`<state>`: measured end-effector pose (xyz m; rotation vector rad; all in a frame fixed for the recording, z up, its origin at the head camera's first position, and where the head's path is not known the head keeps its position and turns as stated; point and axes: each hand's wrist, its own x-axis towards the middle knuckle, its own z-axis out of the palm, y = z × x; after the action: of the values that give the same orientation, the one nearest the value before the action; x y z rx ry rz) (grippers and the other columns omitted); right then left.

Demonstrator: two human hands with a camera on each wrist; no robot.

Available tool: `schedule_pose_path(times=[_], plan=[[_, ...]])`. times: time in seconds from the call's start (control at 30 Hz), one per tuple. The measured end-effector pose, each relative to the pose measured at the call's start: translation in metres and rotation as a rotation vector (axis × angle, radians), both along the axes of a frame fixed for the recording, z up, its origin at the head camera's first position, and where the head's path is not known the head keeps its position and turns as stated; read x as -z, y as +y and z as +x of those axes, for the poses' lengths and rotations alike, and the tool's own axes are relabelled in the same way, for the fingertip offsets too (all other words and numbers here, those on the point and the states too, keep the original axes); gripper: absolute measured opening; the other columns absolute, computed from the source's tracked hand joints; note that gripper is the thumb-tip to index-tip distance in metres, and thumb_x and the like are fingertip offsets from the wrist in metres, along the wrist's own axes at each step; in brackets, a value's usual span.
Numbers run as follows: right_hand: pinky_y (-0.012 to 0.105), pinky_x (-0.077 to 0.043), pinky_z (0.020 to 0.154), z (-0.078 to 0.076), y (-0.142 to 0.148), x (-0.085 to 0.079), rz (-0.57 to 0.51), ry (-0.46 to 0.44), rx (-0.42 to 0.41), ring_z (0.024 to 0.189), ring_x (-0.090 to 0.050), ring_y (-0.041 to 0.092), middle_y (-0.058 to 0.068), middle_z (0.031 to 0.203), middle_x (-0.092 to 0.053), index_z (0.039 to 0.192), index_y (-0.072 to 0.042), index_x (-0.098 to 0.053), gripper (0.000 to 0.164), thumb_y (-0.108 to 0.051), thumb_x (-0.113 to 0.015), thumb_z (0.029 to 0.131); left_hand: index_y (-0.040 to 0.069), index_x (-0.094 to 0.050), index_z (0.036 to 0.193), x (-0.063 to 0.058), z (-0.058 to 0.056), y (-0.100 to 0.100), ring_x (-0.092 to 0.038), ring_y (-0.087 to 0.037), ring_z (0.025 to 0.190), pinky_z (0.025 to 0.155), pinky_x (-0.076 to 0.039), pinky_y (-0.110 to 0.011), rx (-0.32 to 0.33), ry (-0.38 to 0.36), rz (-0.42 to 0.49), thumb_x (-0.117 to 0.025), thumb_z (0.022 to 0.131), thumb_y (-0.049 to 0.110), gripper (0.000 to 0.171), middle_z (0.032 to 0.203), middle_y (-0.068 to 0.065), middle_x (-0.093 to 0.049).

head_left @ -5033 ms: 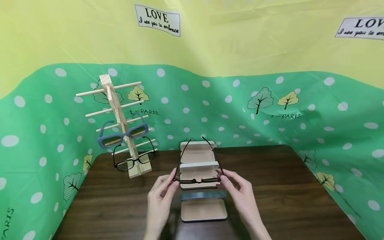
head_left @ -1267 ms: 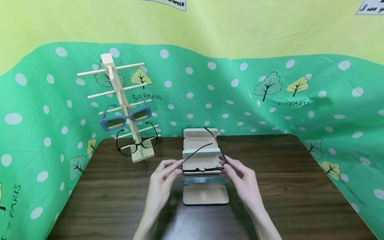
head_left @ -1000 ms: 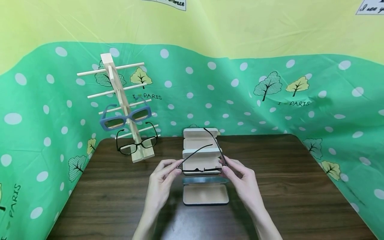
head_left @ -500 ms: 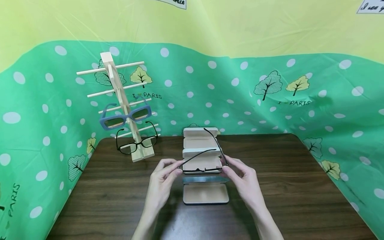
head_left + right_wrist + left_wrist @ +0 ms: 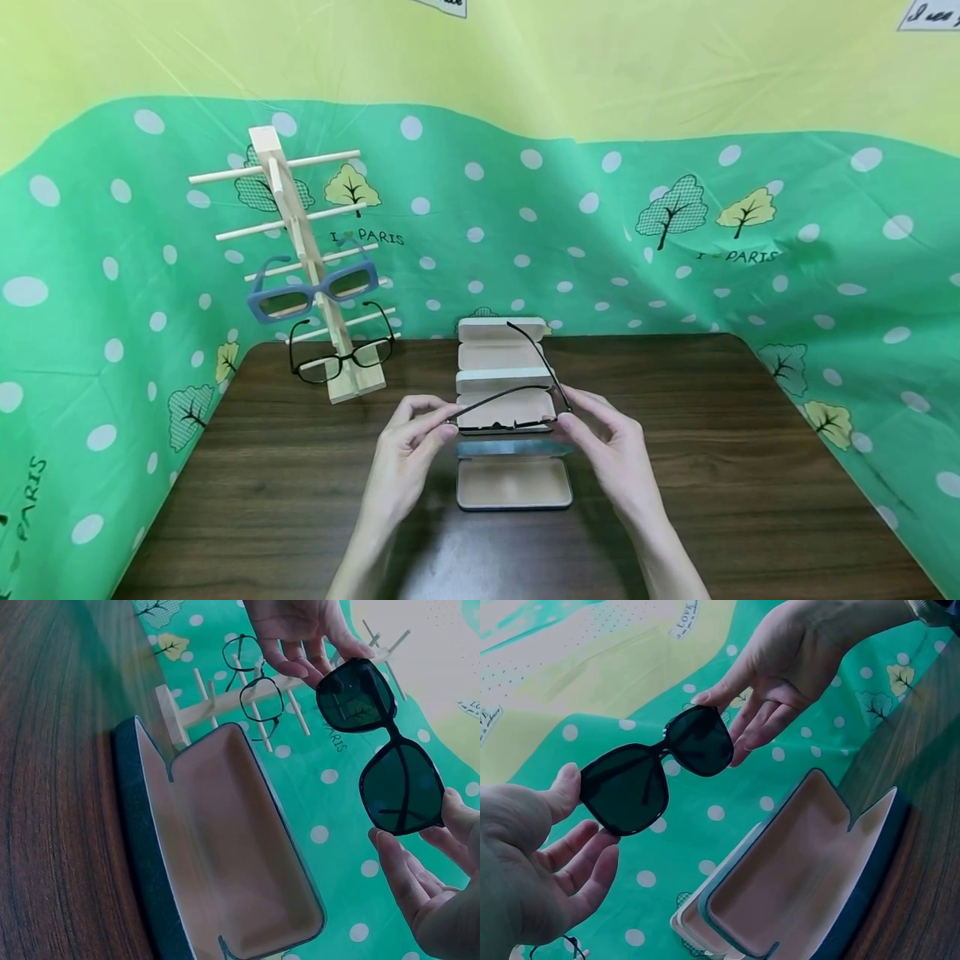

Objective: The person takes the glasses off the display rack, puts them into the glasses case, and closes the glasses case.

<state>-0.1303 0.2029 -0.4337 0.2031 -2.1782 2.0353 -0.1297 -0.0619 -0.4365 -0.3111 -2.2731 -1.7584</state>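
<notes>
Black sunglasses (image 5: pixel 630 795) with dark lenses are held in the air above the glasses cases, one end in each hand. My left hand (image 5: pixel 408 450) pinches the left end near the hinge between thumb and fingers. At the opposite end, my right hand (image 5: pixel 611 450) grips the corner of the frame in the same way. The left temple slants inward behind the lenses, while the right one points forward. Below, nearest to me, a dark teal glasses case (image 5: pixel 514 485) lies with its lid up and a beige lining inside, seen close up in both wrist views.
Behind the teal case stand two more open cases, a nearer white one (image 5: pixel 502 407) and a farther white one (image 5: pixel 500 357). On the left, a wooden display stand (image 5: pixel 268 140) carries blue sunglasses (image 5: pixel 281 304) and black-framed eyeglasses (image 5: pixel 318 371). A patterned cloth (image 5: pixel 480 200) hangs behind the dark wooden table (image 5: pixel 735 467).
Five seconds ago both temples pointed forward; the left temple has since swung inward toward the lenses, further during the last second. Both hands keep their hold. The head view has shifted slightly downward.
</notes>
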Motion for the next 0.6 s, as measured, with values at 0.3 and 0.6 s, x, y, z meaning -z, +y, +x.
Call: schedule_pose_path(times=[0.3, 0.6], plan=[[0.034, -0.062, 0.086, 0.0004, 0.0005, -0.0003, 0.009, -0.018, -0.008, 0.097, -0.078, 0.014, -0.005, 0.125, -0.065, 0.14, 0.005, -0.059, 0.044, -0.004, -0.068, 0.098, 0.012, -0.079, 0.116, 0.0018, -0.0015, -0.0031, -0.059, -0.003, 0.098, 0.077, -0.049, -0.019, 0.039, 0.009, 0.004, -0.072, 0.094, 0.012, 0.023, 0.121, -0.005, -0.065], [0.028, -0.062, 0.086, -0.0011, 0.0021, -0.0002, 0.071, -0.007, -0.009, 0.092, -0.078, 0.019, 0.0, 0.13, -0.067, 0.139, 0.0, -0.062, 0.041, -0.009, -0.067, 0.099, 0.012, -0.079, 0.116, 0.0035, -0.0033, -0.0048, -0.059, -0.003, 0.103, 0.079, -0.048, -0.019, 0.055, 0.026, -0.001, -0.07, 0.096, 0.012, 0.022, 0.122, -0.005, -0.065]])
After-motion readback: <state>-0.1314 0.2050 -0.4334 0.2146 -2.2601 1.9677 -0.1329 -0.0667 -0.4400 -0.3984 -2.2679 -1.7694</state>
